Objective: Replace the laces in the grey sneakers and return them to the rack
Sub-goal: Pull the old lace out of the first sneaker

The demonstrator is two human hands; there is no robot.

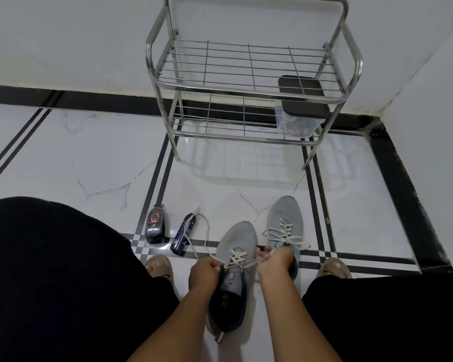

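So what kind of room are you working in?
Probably a home entryway corner: a metal shoe rack against the wall, marble-look tiled floor, and shoe-care items beside the grey sneakers.

No legible text, brand, number or sign in this view. Dark oval shoe-polish container (156,228), on the floor near the crossing of black tile lines: red-and-white circular label graphic and a small pale line of print beneath it, too small to read. Dark blue tube-shaped package (183,235), lying on the floor just beside it: white markings along its side, blurred, not readable. Near grey sneaker (239,237): a small pale star-like mark on the dark insole and two tiny dark dots on the tongue, neither readable as lettering. Far grey sneaker (285,212): no marking discernible.
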